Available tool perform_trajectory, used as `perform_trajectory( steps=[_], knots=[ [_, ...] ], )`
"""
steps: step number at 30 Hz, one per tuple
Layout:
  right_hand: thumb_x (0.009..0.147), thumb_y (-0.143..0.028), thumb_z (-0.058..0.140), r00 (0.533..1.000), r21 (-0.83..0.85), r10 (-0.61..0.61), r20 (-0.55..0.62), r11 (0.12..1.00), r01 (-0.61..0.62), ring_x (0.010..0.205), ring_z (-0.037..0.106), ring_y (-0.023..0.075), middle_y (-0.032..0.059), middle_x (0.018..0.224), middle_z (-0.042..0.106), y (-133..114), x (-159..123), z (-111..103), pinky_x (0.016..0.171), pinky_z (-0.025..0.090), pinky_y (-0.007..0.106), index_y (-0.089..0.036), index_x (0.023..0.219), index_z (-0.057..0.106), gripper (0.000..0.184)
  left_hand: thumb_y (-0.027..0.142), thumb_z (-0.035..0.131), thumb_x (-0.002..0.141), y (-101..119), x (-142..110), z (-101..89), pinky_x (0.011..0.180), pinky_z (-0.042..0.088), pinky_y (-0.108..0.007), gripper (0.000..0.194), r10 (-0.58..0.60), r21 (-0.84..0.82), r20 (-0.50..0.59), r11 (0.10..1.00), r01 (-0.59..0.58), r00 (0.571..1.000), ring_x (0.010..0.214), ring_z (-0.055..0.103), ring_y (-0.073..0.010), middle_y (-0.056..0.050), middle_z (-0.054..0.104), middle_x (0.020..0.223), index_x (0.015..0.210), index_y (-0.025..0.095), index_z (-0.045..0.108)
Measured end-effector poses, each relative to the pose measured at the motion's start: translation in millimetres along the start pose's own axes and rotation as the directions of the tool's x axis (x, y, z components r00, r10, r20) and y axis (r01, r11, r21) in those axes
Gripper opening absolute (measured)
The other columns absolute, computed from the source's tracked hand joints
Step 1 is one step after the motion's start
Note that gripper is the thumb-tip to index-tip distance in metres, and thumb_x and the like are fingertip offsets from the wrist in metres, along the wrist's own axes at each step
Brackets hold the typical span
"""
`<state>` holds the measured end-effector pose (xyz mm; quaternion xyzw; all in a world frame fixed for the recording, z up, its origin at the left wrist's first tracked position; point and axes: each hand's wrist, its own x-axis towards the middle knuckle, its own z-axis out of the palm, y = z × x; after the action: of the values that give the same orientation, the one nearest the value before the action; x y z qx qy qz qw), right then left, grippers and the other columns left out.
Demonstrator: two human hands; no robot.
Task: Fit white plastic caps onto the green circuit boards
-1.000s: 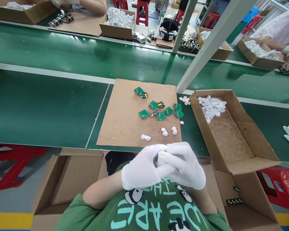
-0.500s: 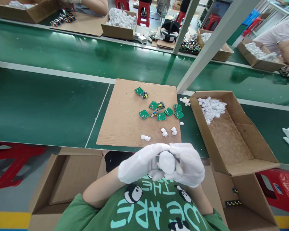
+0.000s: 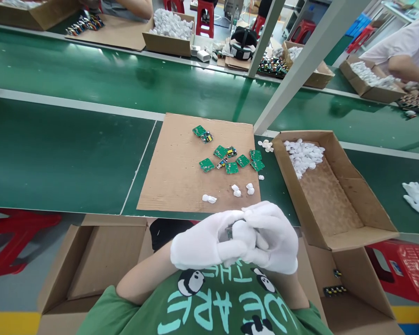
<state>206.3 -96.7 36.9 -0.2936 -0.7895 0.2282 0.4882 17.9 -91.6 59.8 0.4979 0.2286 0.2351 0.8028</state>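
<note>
Both my hands wear white gloves and meet close to my chest, below the table's front edge. My left hand (image 3: 202,244) and my right hand (image 3: 274,237) are curled together around a small white plastic shell (image 3: 242,232) with a bit of green circuit board showing beside it. On the cardboard sheet (image 3: 174,172) ahead lie several green circuit boards (image 3: 230,160) and a few loose white shells (image 3: 237,190).
A cardboard box (image 3: 352,237) with white shells (image 3: 303,156) stands at the right. An open box (image 3: 91,260) sits low at my left, another at the lower right. A slanted metal post (image 3: 300,65) rises behind. Other workers' arms and boxes line the far side.
My hands have stayed clasped at my chest while the fingers shifted around the white shell; it shows more between them than a second ago. The view drifted slightly.
</note>
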Motion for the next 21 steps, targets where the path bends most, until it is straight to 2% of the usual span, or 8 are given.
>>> perform_trajectory(
  steps=[3,6,9,12,15,18,19,21],
  knots=[
    [0.089,-0.057,0.061,0.994,-0.112,-0.060,0.092,0.991,0.070,0.089,0.062,0.0207,0.0073,0.100,0.057,-1.1,1.0,-4.0,0.071,0.057,0.034,-0.024,0.137,0.052,0.058,0.010,0.050,0.084,-1.0,1.6,1.1,0.047,0.036,-0.020,0.012,0.001,0.023,0.000,1.000,-0.001,1.000,0.049,0.043,-0.0078,0.005,0.049,0.058,0.087,0.015,0.061],
    [0.088,-0.056,0.063,0.975,-0.209,-0.127,0.180,0.964,0.164,0.087,0.062,0.0194,0.0057,0.098,0.057,1.0,1.3,-5.9,0.071,0.057,0.032,-0.027,0.133,0.055,0.054,0.010,0.052,0.078,-1.4,3.7,0.2,0.046,0.036,-0.021,0.009,0.042,0.035,0.055,0.998,-0.044,0.998,0.048,0.046,-0.0075,0.003,0.054,0.065,0.081,0.016,0.058],
    [0.090,-0.056,0.060,0.972,-0.230,-0.153,0.176,0.954,0.192,0.084,0.062,0.0195,0.0055,0.095,0.059,2.5,2.2,-5.0,0.071,0.058,0.035,-0.024,0.136,0.051,0.056,0.006,0.052,0.070,1.1,5.9,-0.2,0.054,0.043,-0.023,0.010,0.080,0.048,0.074,0.995,-0.084,0.994,0.061,0.053,-0.0118,0.001,0.057,0.069,0.070,0.016,0.056],
    [0.091,-0.051,0.062,0.979,-0.254,-0.121,0.167,0.954,0.161,0.083,0.061,0.0187,0.0056,0.095,0.059,1.0,5.1,-4.0,0.068,0.058,0.033,-0.023,0.135,0.049,0.054,0.005,0.053,0.072,3.2,6.9,0.8,0.067,0.049,-0.026,0.013,0.072,0.036,0.001,0.997,-0.072,0.997,0.080,0.059,-0.0159,-0.003,0.063,0.082,0.075,0.016,0.059],
    [0.092,-0.050,0.062,0.973,-0.264,-0.134,0.189,0.947,0.182,0.083,0.062,0.0181,0.0056,0.095,0.059,-1.4,7.4,-2.9,0.069,0.058,0.031,-0.023,0.130,0.053,0.048,0.019,0.062,0.080,-0.6,6.1,0.3,0.065,0.049,-0.026,0.002,0.101,-0.022,0.011,0.995,-0.101,0.995,0.075,0.059,-0.0150,-0.002,0.063,0.081,0.079,0.016,0.061],
    [0.091,-0.054,0.061,0.984,-0.237,-0.150,0.095,0.957,0.169,0.082,0.062,0.0183,0.0062,0.095,0.059,-0.9,5.4,1.6,0.069,0.059,0.033,-0.020,0.135,0.050,0.057,0.050,0.052,0.092,-8.6,4.2,0.0,0.055,0.046,-0.025,0.043,0.142,-0.154,0.023,0.979,-0.137,0.990,0.064,0.056,-0.0142,-0.007,0.064,0.078,0.069,0.015,0.060],
    [0.090,-0.055,0.061,0.984,-0.230,-0.172,0.049,0.957,0.179,0.082,0.062,0.0186,0.0063,0.096,0.059,0.0,4.2,3.7,0.068,0.059,0.033,-0.020,0.135,0.049,0.058,0.056,0.046,0.094,-11.1,3.6,0.5,0.052,0.044,-0.025,0.052,0.137,-0.194,0.004,0.972,-0.134,0.991,0.060,0.055,-0.0133,-0.009,0.065,0.078,0.066,0.014,0.060],
    [0.090,-0.052,0.063,0.975,-0.227,-0.221,-0.010,0.950,0.214,0.083,0.063,0.0191,0.0062,0.096,0.059,1.6,2.4,7.7,0.067,0.059,0.033,-0.022,0.132,0.051,0.053,0.057,0.042,0.095,-15.1,2.7,2.3,0.047,0.039,-0.025,0.057,0.104,-0.247,-0.038,0.963,-0.110,0.994,0.050,0.047,-0.0103,-0.010,0.065,0.075,0.065,0.014,0.061]
  ],
)
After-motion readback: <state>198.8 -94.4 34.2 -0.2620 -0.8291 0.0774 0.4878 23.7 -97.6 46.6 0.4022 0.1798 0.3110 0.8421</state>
